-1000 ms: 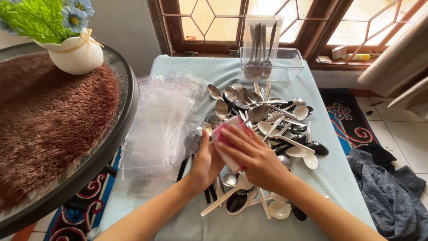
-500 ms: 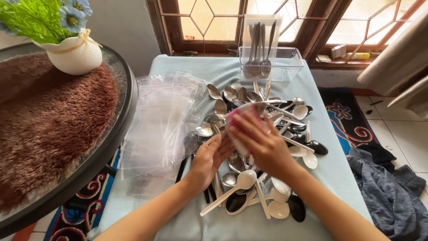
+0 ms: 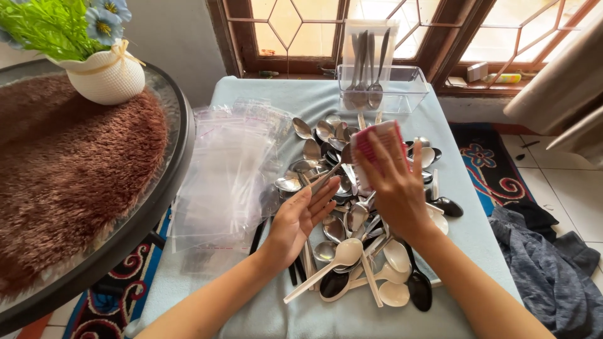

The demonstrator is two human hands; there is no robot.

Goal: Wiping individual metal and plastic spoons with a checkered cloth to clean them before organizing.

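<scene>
My right hand [image 3: 396,182] grips a clear bag with a pink-red strip [image 3: 375,145], lifted above a heap of metal, black and white spoons [image 3: 352,220] on the light blue cloth [image 3: 282,94]. My left hand [image 3: 301,216] hovers palm up over the left side of the heap, fingers spread, holding nothing. A white plastic spoon [image 3: 339,257] lies just below that hand.
A pile of clear plastic bags [image 3: 226,169] lies left of the spoons. A clear box [image 3: 408,85] with upright metal spoons [image 3: 367,69] stands at the far edge by the window. A round glass table with brown rug [image 3: 69,176] and white flower vase [image 3: 107,75] is on the left. Grey clothing [image 3: 553,270] lies on the floor.
My right hand has lifted the bag up and farther away over the heap. My left hand let go of it and drew back, opening palm up.
</scene>
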